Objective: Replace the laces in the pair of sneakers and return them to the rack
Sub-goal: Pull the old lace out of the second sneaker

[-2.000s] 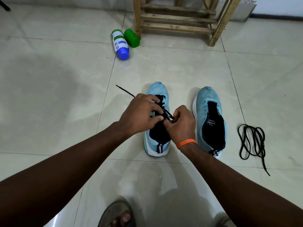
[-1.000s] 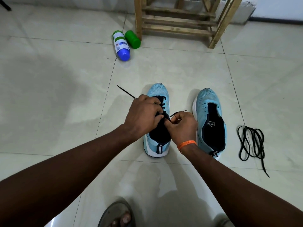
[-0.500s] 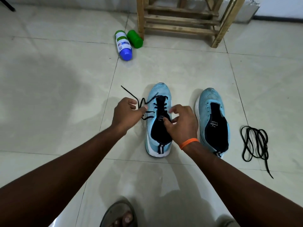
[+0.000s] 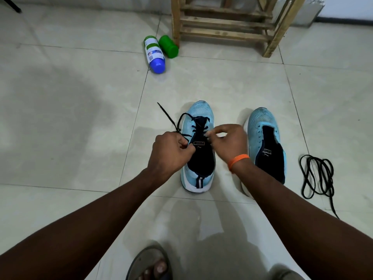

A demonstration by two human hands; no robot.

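Two light-blue sneakers stand side by side on the tiled floor, toes pointing away from me. The left sneaker point(image 4: 198, 118) has a black lace point(image 4: 171, 122) threaded through its eyelets, with a loose end trailing to the upper left. My left hand point(image 4: 170, 154) pinches that lace at the shoe's left side. My right hand point(image 4: 228, 142) pinches the lace at the right eyelets, near the tongue. The right sneaker point(image 4: 262, 126) has no lace in it. A second black lace point(image 4: 316, 176) lies coiled on the floor to its right.
The wooden shoe rack point(image 4: 226, 23) stands at the back against the wall. A blue-and-white bottle point(image 4: 154, 54) and a green container point(image 4: 168, 46) lie on the floor by its left leg. My sandalled foot point(image 4: 151, 263) shows at the bottom edge.
My hands, first bunched together over the tongue, have drawn apart to either side of the left sneaker. The lace now loops out wider on the left.
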